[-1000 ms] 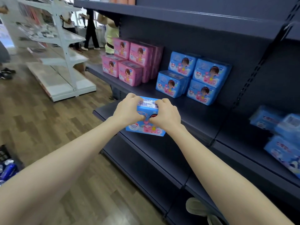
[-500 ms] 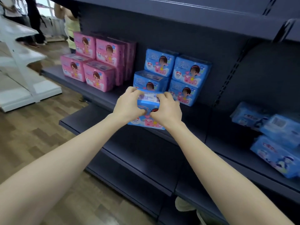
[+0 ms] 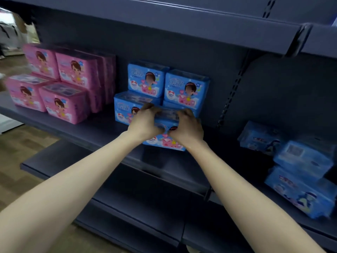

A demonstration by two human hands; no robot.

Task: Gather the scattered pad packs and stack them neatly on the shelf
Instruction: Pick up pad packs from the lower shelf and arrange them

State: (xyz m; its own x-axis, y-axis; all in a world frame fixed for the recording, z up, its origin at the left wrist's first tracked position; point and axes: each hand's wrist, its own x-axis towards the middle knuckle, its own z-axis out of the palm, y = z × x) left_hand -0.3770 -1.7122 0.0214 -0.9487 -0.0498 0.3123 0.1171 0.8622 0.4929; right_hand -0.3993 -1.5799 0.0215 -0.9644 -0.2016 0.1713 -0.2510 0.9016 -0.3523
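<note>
Shelf (image 3: 102,130) nearer, pack (image 3: 165,141) now at blue stack (image 3: 186,88), left hand (image 3: 144,123), right hand (image 3: 187,127) gripping

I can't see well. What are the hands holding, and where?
A blue pad pack: left hand grips its left end, right hand its right end.

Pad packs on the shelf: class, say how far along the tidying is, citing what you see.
Done: pink packs and a blue stack stand neatly on the shelf. In hand: left hand and right hand grip one blue pack in front of that stack. Left: loose blue packs lie jumbled at right.
</note>
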